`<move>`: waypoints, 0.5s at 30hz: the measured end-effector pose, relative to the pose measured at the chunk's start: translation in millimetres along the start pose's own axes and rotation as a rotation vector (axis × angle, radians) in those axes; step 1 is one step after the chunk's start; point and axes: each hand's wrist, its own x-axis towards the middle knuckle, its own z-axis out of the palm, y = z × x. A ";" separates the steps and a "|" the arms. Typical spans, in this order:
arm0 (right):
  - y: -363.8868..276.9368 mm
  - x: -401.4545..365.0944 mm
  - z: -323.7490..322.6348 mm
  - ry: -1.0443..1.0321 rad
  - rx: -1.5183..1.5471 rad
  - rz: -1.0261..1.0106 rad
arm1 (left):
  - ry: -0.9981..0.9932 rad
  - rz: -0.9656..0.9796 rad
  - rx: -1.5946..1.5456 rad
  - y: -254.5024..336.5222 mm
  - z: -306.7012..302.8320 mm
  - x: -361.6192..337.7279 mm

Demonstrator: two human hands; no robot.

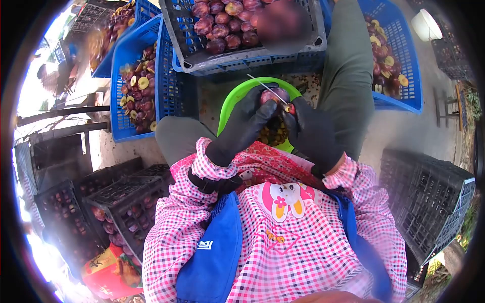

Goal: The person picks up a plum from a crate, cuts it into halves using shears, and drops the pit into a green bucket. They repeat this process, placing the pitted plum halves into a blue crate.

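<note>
Both my hands wear black gloves and meet over a bright green basin (230,103) between my knees. My left hand (247,118) is closed around a purple-red plum (275,94). A thin knife (265,87) lies across the plum, its blade pointing up and to the left. My right hand (309,123) is closed at the knife's lower end; its handle is mostly hidden by the fingers. A small red and yellowish bit (289,108) shows at the right fingertips, too small to name. Inside the basin, yellowish-brown pieces (273,134) show below my hands.
A black crate of whole plums (225,30) stands ahead, partly blurred, on a blue crate (227,65). Cut plums fill a blue crate (134,132) at left and another blue crate (404,101) at right. Black crates (126,194) (422,194) stand at both sides.
</note>
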 end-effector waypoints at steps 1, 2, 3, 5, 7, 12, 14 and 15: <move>1.4 -2.1 3.8 0.002 -0.060 -0.003 | -0.044 0.029 0.116 1.4 -3.1 1.1; 1.9 -2.7 5.2 -0.001 -0.119 -0.009 | -0.083 0.060 0.230 2.1 -5.2 1.9; 2.2 -0.3 4.3 0.002 -0.121 -0.013 | -0.082 0.065 0.231 1.2 -8.0 4.2; 4.2 2.2 -1.4 -0.228 0.463 0.354 | -0.122 -0.056 0.027 -3.4 -11.8 7.6; 10.4 -5.8 -11.4 -0.275 0.874 0.396 | -0.081 -0.054 -0.066 -7.8 -12.5 15.0; 0.9 -1.6 -12.2 -0.204 0.518 0.382 | 0.133 0.071 -0.226 -24.0 -8.5 18.6; -1.1 -5.3 -3.9 -0.144 0.364 0.273 | 0.076 0.042 -0.220 -26.8 -13.6 18.4; -2.8 -6.8 -1.7 -0.081 0.208 0.164 | 0.014 0.014 -0.214 -26.3 -15.2 17.8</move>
